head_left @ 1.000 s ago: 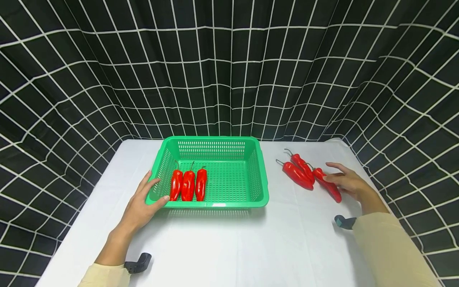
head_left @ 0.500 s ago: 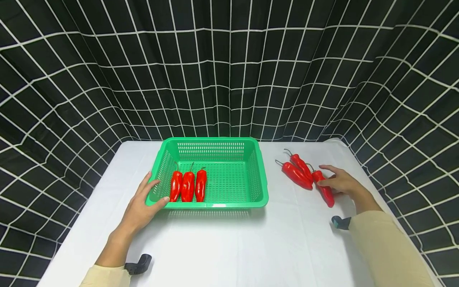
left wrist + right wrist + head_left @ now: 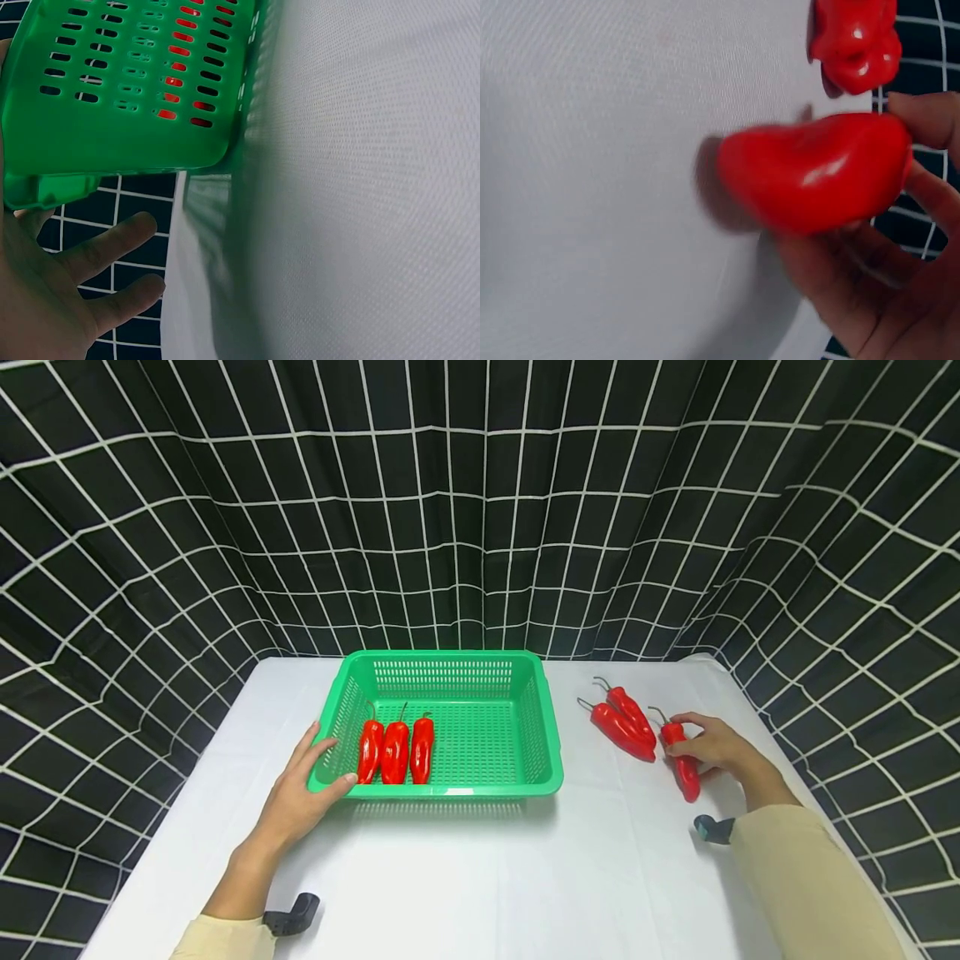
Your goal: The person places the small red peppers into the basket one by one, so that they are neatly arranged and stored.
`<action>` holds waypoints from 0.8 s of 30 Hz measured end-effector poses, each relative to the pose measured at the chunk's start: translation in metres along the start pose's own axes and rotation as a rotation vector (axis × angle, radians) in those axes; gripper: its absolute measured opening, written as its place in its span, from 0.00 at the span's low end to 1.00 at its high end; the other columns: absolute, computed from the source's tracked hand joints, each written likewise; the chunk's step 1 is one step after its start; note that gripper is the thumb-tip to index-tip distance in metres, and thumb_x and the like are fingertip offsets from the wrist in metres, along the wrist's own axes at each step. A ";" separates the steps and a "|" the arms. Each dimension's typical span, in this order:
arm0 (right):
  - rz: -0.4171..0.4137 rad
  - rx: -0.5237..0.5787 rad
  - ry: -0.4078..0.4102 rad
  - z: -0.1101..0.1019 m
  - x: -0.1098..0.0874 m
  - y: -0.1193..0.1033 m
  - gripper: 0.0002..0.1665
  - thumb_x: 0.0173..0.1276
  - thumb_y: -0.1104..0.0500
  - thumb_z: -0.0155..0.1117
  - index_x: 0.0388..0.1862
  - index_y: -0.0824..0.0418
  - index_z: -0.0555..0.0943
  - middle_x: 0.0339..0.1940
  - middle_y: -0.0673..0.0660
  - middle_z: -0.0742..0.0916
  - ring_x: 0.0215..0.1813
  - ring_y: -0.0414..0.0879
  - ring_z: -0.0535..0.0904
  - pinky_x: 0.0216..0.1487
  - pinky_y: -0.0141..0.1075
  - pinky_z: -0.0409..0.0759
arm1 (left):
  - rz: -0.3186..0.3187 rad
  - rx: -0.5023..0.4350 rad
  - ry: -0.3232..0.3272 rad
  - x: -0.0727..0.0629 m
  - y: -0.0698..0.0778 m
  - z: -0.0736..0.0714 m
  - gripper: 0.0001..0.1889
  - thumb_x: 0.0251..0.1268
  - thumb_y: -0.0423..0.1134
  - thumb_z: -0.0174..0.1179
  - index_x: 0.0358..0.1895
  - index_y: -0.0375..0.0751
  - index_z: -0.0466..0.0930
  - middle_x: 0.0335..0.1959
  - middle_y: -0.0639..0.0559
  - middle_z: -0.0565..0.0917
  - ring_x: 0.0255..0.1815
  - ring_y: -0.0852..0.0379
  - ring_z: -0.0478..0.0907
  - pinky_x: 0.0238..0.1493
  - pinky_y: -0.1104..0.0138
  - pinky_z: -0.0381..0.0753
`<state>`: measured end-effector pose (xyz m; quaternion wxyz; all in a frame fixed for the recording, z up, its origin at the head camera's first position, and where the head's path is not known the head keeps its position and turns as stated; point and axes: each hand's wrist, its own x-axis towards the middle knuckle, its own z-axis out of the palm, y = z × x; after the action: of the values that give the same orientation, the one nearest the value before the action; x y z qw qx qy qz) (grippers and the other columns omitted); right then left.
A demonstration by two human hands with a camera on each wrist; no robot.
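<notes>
A red pepper [image 3: 687,777] is pinched between the thumb and fingers of the right hand [image 3: 711,747], with the fingers curled against its sides and its stem pointed away from the person. It is held over the right part of the white tabletop [image 3: 487,877]; whether its underside is touched by the cloth cannot be told. Just to its left, a nearer loose pepper [image 3: 622,732] and a farther loose pepper [image 3: 632,708] are laid side by side, their stems turned toward the back. The left-hand corner of a green basket [image 3: 450,791] is touched by the left hand [image 3: 292,802], whose fingers are spread wide and mostly straight, the thumb being laid over the near rim (two extended fingers are also shown beside the basket wall in the left wrist view). Inside the basket, toward its left side, a left pepper [image 3: 370,752], a middle pepper [image 3: 395,753] and a right pepper [image 3: 422,752] are lined up, stems away. The workspace is backed by a black curtain [image 3: 465,510] crossed with white lines.
</notes>
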<state>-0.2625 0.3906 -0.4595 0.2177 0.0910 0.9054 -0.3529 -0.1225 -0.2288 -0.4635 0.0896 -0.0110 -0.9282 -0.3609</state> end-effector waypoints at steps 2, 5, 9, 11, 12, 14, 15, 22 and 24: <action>-0.004 0.071 0.003 -0.001 -0.001 0.006 0.57 0.55 0.49 0.74 0.76 0.63 0.52 0.60 0.75 0.67 0.56 0.70 0.70 0.39 0.49 0.83 | 0.003 0.001 0.002 0.000 0.000 0.001 0.35 0.61 0.58 0.62 0.68 0.46 0.67 0.77 0.51 0.48 0.72 0.36 0.53 0.57 0.32 0.59; -0.015 0.193 0.007 -0.002 -0.001 0.015 0.56 0.60 0.47 0.71 0.77 0.62 0.49 0.64 0.75 0.64 0.58 0.70 0.68 0.41 0.50 0.83 | 0.003 0.002 0.003 0.000 0.000 0.001 0.35 0.61 0.58 0.62 0.68 0.46 0.67 0.77 0.51 0.49 0.72 0.36 0.53 0.57 0.32 0.59; -0.030 0.349 0.019 -0.004 -0.003 0.023 0.56 0.62 0.45 0.69 0.79 0.57 0.47 0.68 0.74 0.60 0.57 0.66 0.71 0.44 0.49 0.82 | 0.001 0.007 0.004 -0.001 0.001 0.001 0.35 0.61 0.58 0.61 0.68 0.46 0.67 0.77 0.51 0.49 0.72 0.37 0.54 0.57 0.32 0.60; -0.047 0.416 0.017 -0.005 -0.006 0.024 0.56 0.63 0.45 0.68 0.79 0.55 0.46 0.70 0.74 0.59 0.53 0.60 0.75 0.45 0.49 0.81 | 0.003 0.012 0.004 -0.001 0.001 0.000 0.35 0.61 0.58 0.61 0.68 0.46 0.67 0.77 0.51 0.49 0.72 0.37 0.54 0.57 0.32 0.60; -0.056 0.458 0.009 -0.006 -0.008 0.024 0.55 0.64 0.45 0.68 0.79 0.54 0.45 0.71 0.73 0.58 0.50 0.57 0.77 0.45 0.50 0.81 | 0.003 0.013 0.004 -0.001 0.001 0.000 0.34 0.61 0.57 0.61 0.68 0.45 0.67 0.77 0.51 0.49 0.72 0.37 0.54 0.57 0.32 0.60; -0.073 0.550 -0.003 -0.007 -0.013 0.025 0.53 0.66 0.47 0.67 0.79 0.51 0.45 0.72 0.72 0.55 0.44 0.48 0.79 0.46 0.51 0.80 | 0.001 0.015 -0.002 -0.002 0.001 0.000 0.34 0.62 0.57 0.61 0.68 0.45 0.67 0.77 0.51 0.48 0.72 0.37 0.54 0.57 0.32 0.60; -0.080 0.596 -0.011 -0.008 -0.015 0.025 0.52 0.66 0.48 0.66 0.79 0.49 0.46 0.72 0.71 0.54 0.41 0.45 0.80 0.46 0.52 0.80 | 0.000 0.015 -0.003 -0.002 0.001 0.000 0.34 0.62 0.57 0.61 0.68 0.45 0.67 0.77 0.52 0.48 0.71 0.36 0.54 0.57 0.32 0.60; -0.117 0.964 -0.071 -0.015 -0.027 0.029 0.38 0.71 0.58 0.61 0.74 0.36 0.59 0.59 0.52 0.66 0.40 0.40 0.81 0.45 0.53 0.80 | 0.000 0.010 -0.003 -0.002 0.002 -0.001 0.34 0.62 0.57 0.61 0.68 0.46 0.67 0.77 0.51 0.48 0.71 0.36 0.54 0.56 0.32 0.60; -0.145 1.047 -0.087 -0.017 -0.029 0.030 0.34 0.71 0.60 0.60 0.71 0.35 0.64 0.54 0.48 0.71 0.41 0.42 0.82 0.44 0.55 0.80 | 0.002 0.008 -0.002 -0.001 0.002 -0.001 0.34 0.61 0.57 0.61 0.68 0.45 0.67 0.77 0.51 0.48 0.71 0.36 0.54 0.56 0.32 0.60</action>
<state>-0.2326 0.4239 -0.4531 0.1556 0.1099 0.6022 -0.7753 -0.1211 -0.2276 -0.4617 0.0890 -0.0121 -0.9298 -0.3569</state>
